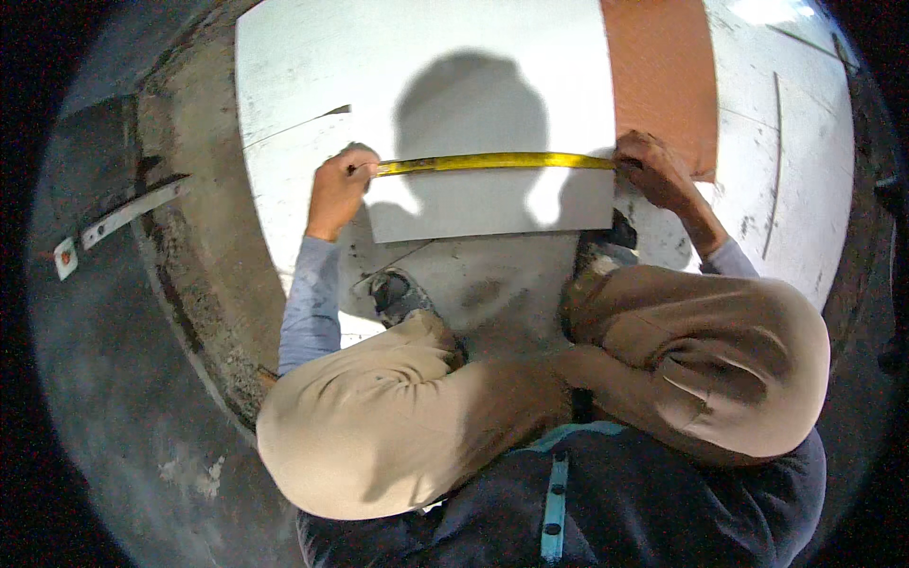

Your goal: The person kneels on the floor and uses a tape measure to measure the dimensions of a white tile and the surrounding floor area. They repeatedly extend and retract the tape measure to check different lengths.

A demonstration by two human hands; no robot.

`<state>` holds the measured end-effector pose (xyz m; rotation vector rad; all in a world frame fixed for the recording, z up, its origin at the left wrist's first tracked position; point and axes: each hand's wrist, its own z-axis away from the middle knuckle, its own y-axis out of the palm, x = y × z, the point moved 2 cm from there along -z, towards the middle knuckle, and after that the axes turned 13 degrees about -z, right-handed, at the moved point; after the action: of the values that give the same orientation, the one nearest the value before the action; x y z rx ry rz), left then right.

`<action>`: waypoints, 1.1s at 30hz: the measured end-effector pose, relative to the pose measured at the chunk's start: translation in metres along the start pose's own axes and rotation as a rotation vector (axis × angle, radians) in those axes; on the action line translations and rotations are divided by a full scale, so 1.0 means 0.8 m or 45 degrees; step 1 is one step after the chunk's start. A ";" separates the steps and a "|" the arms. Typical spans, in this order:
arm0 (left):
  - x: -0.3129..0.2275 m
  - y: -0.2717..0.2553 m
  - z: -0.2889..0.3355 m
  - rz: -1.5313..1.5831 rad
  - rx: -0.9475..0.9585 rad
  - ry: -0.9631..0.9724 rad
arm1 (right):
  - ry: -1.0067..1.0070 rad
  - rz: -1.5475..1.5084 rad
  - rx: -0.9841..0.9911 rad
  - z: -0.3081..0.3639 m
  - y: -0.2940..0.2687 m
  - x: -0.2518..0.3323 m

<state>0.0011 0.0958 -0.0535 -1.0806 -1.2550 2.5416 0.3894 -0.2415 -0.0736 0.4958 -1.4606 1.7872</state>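
Note:
A yellow tape measure is stretched straight across a white sheet in front of me. My left hand is closed on the tape's left end, near the sheet's left side. My right hand grips its other end, just past the sheet's right edge and over the lower part of a brown sheet. Whether a tape case sits in the right hand is hidden by the fingers. The shadow of a head falls on the white sheet beneath and beyond the tape.
Both my shoes, the left shoe among them, stand close to the sheet's near edge. White boards with dark marks lie around and below it. On the dark floor at left rests a long pale strip beside a small white piece.

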 end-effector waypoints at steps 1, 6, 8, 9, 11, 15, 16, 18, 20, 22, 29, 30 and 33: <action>0.001 -0.001 0.000 -0.018 -0.024 0.036 | 0.024 -0.022 -0.024 0.002 0.001 -0.001; 0.002 0.004 -0.002 0.038 0.028 -0.096 | -0.060 -0.035 -0.091 0.007 0.001 -0.004; -0.004 0.003 -0.001 -0.012 0.004 -0.016 | -0.035 -0.029 -0.097 0.007 0.001 -0.004; -0.006 0.002 -0.001 -0.027 -0.009 0.005 | -0.046 -0.033 -0.109 0.008 0.002 -0.004; -0.007 0.001 -0.001 -0.016 0.018 -0.068 | 0.007 -0.020 -0.102 0.007 0.004 -0.004; -0.005 -0.001 -0.002 -0.005 0.090 -0.120 | 0.095 0.007 -0.093 0.007 0.004 -0.004; -0.004 -0.001 -0.002 0.004 0.093 -0.123 | 0.093 0.018 -0.095 0.008 0.003 -0.003; -0.002 0.000 -0.002 0.017 0.091 -0.105 | 0.089 0.041 -0.095 0.008 0.002 -0.002; -0.002 0.000 -0.003 -0.005 0.080 -0.072 | 0.078 0.040 -0.094 0.008 0.002 -0.002; -0.002 0.002 -0.002 0.013 0.073 -0.072 | 0.065 0.039 -0.103 0.007 0.003 -0.002; -0.002 0.002 -0.001 0.006 0.021 -0.024 | 0.030 0.017 -0.108 0.005 0.003 -0.008; 0.000 0.003 -0.001 0.023 0.041 -0.046 | 0.041 0.007 -0.099 0.005 0.003 -0.007; 0.003 0.004 -0.003 0.060 0.063 -0.051 | -0.023 0.012 -0.121 0.005 0.000 -0.003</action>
<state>0.0011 0.0962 -0.0581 -1.0667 -1.1826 2.6271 0.3901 -0.2462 -0.0745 0.4579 -1.5548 1.7155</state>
